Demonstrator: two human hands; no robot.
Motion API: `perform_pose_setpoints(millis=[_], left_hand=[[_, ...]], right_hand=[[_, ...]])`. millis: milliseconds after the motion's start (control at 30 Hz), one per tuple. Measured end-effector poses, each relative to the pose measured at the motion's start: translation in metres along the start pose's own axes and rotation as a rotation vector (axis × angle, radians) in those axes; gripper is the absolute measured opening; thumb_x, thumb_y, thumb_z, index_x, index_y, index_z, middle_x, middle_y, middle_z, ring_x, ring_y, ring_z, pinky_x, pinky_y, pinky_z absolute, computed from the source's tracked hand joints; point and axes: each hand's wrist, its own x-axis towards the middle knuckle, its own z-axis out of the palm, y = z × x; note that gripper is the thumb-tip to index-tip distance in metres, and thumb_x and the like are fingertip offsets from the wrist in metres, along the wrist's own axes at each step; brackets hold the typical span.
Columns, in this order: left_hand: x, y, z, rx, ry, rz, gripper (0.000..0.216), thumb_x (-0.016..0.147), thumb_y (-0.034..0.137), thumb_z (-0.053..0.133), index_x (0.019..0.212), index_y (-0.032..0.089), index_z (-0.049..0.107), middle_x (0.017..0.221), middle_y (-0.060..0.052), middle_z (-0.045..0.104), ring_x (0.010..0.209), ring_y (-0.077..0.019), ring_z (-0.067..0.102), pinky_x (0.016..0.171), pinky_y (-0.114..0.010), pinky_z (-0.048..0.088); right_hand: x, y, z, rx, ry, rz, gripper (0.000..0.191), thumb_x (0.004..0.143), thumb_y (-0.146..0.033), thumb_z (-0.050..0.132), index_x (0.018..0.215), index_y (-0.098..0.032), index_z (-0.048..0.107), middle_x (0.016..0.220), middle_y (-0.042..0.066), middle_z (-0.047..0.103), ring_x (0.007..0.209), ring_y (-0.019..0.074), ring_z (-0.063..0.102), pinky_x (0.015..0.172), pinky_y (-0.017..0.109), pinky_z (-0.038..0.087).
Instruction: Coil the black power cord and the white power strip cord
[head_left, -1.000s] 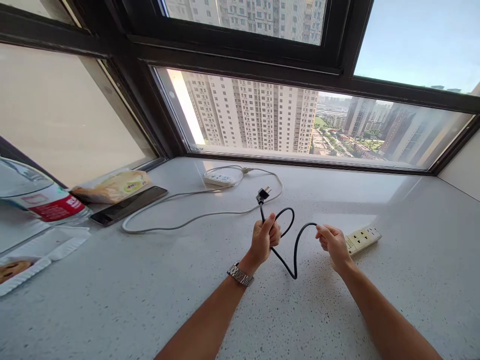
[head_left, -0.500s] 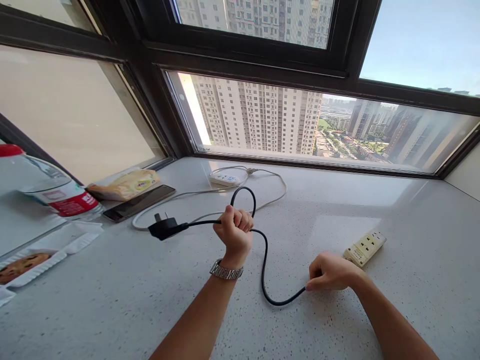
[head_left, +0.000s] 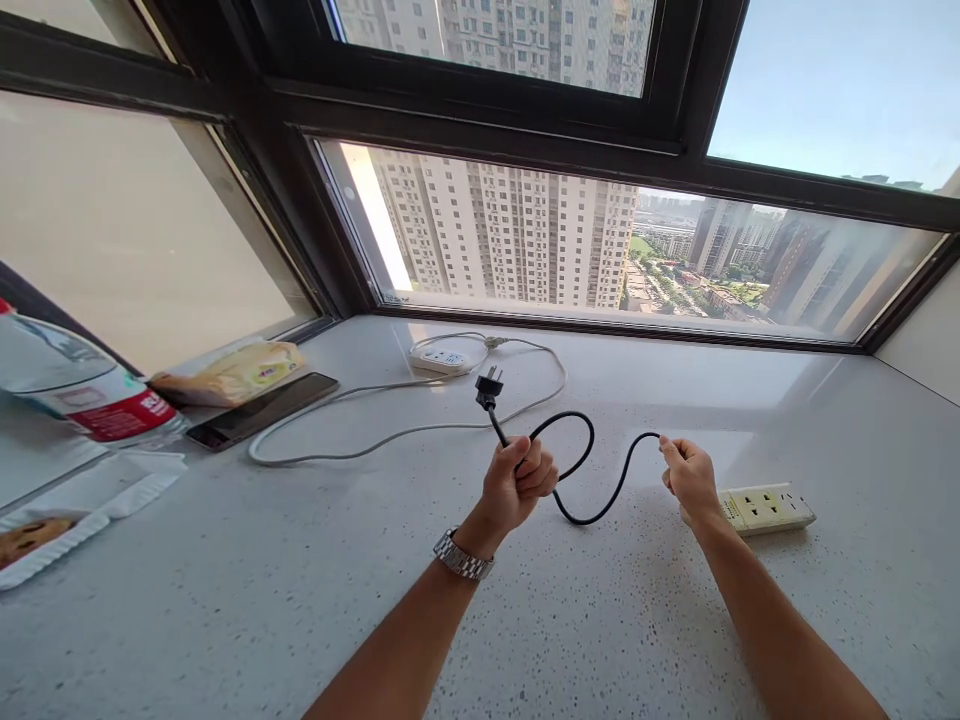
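My left hand (head_left: 519,482) is closed around a black power cord (head_left: 589,440), which loops out to its right. Just above the fist, the cord's black plug (head_left: 490,386) sticks up with its metal prongs pointing away from me. My right hand (head_left: 688,474) pinches the cord farther along, thumb and fingers pressed together. Beside and partly behind that wrist lies a cream power strip (head_left: 769,507), its sockets facing up. Whether the cord runs from the right hand to this strip is hidden.
A white power strip (head_left: 439,360) with a grey-white cable (head_left: 367,448) lies near the window on the speckled counter (head_left: 315,600). To the left are a phone (head_left: 259,410), a tissue pack (head_left: 240,375), a large bottle (head_left: 97,395) and a tray (head_left: 112,500) with a cookie.
My left hand has moved right, and the plug has swung from pointing left to pointing up. My right hand has risen rightward with the cord. The cream strip has turned and shifted right.
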Motion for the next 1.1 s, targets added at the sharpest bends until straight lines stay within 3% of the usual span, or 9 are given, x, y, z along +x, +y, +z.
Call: perform_pose_setpoints(millis=[133, 267, 467, 600, 700, 800, 900, 1000, 1100], left_hand=[[-0.003, -0.012, 0.007, 0.063, -0.189, -0.049, 0.069, 0.068, 0.061, 0.065, 0.041, 0.018, 0.019, 0.036, 0.009, 0.014, 0.033, -0.0016, 0.013, 0.037, -0.020, 0.011], [-0.009, -0.014, 0.020, 0.125, -0.296, -0.155, 0.071, 0.068, 0.065, 0.065, 0.043, 0.019, 0.016, 0.039, 0.009, 0.014, 0.035, -0.0005, 0.012, 0.038, -0.019, 0.008], [-0.013, -0.034, 0.042, 0.192, -0.015, -0.191, 0.069, 0.060, 0.074, 0.063, 0.048, 0.020, 0.020, 0.042, 0.010, 0.017, 0.035, -0.0004, 0.013, 0.036, -0.018, 0.009], [-0.016, -0.056, 0.046, 0.116, 0.086, -0.181, 0.063, 0.056, 0.076, 0.063, 0.056, 0.018, 0.037, 0.041, 0.011, 0.019, 0.036, -0.0012, 0.012, 0.036, -0.017, 0.010], [-0.017, -0.059, 0.045, 0.071, 0.150, -0.130, 0.058, 0.058, 0.070, 0.068, 0.062, 0.016, 0.046, 0.046, 0.009, 0.027, 0.041, -0.0030, 0.022, 0.039, -0.017, 0.019], [-0.015, -0.054, 0.043, 0.119, 0.245, -0.098, 0.049, 0.067, 0.058, 0.069, 0.061, 0.014, 0.050, 0.052, 0.006, 0.035, 0.047, -0.0052, 0.030, 0.044, -0.019, 0.026], [-0.010, -0.048, 0.041, 0.129, 0.296, -0.086, 0.047, 0.074, 0.056, 0.063, 0.059, 0.014, 0.051, 0.056, 0.004, 0.040, 0.051, -0.0065, 0.034, 0.047, -0.020, 0.028], [-0.005, -0.044, 0.037, 0.013, 0.285, -0.018, 0.048, 0.075, 0.053, 0.064, 0.054, 0.016, 0.042, 0.058, 0.003, 0.041, 0.055, -0.0081, 0.039, 0.056, -0.022, 0.037], [-0.003, -0.043, 0.033, -0.160, 0.225, -0.055, 0.050, 0.075, 0.048, 0.067, 0.053, 0.018, 0.033, 0.050, 0.006, 0.032, 0.050, -0.0082, 0.036, 0.057, -0.024, 0.040]], right_hand=[[-0.005, -0.004, 0.005, 0.321, 0.031, 0.128, 0.046, 0.062, -0.058, 0.070, 0.068, -0.019, 0.048, 0.052, -0.009, 0.034, 0.033, 0.0058, 0.035, 0.031, 0.019, 0.019], [-0.018, -0.012, 0.014, 0.504, 0.025, 0.035, 0.043, 0.065, -0.054, 0.071, 0.070, -0.019, 0.046, 0.057, -0.008, 0.038, 0.038, 0.0057, 0.039, 0.033, 0.019, 0.026], [-0.051, -0.026, 0.023, 0.500, -0.028, -0.263, 0.030, 0.085, -0.046, 0.059, 0.075, -0.020, 0.047, 0.049, -0.008, 0.040, 0.040, 0.0080, 0.039, 0.038, 0.020, 0.030], [-0.073, -0.021, 0.030, 0.265, -0.194, -0.592, 0.020, 0.090, -0.033, 0.055, 0.076, -0.019, 0.054, 0.061, -0.002, 0.048, 0.050, 0.0102, 0.046, 0.046, 0.024, 0.037], [-0.080, -0.014, 0.038, 0.065, -0.279, -0.739, 0.014, 0.087, -0.027, 0.059, 0.076, -0.018, 0.060, 0.071, 0.002, 0.051, 0.063, 0.0135, 0.050, 0.053, 0.026, 0.042], [-0.080, -0.010, 0.044, -0.028, -0.295, -0.767, 0.005, 0.086, -0.022, 0.060, 0.083, -0.019, 0.063, 0.076, 0.003, 0.051, 0.069, 0.0150, 0.051, 0.057, 0.027, 0.044], [-0.078, -0.009, 0.045, -0.071, -0.284, -0.778, 0.009, 0.086, -0.020, 0.058, 0.094, -0.021, 0.064, 0.082, 0.005, 0.051, 0.076, 0.0167, 0.052, 0.063, 0.029, 0.047], [-0.078, -0.009, 0.044, -0.092, -0.246, -0.744, 0.016, 0.086, -0.024, 0.057, 0.102, -0.021, 0.057, 0.095, 0.007, 0.052, 0.088, 0.0197, 0.053, 0.074, 0.035, 0.048], [-0.081, -0.007, 0.046, -0.101, -0.228, -0.704, 0.025, 0.086, -0.028, 0.055, 0.109, -0.020, 0.050, 0.108, 0.010, 0.049, 0.100, 0.0226, 0.050, 0.083, 0.039, 0.046]])
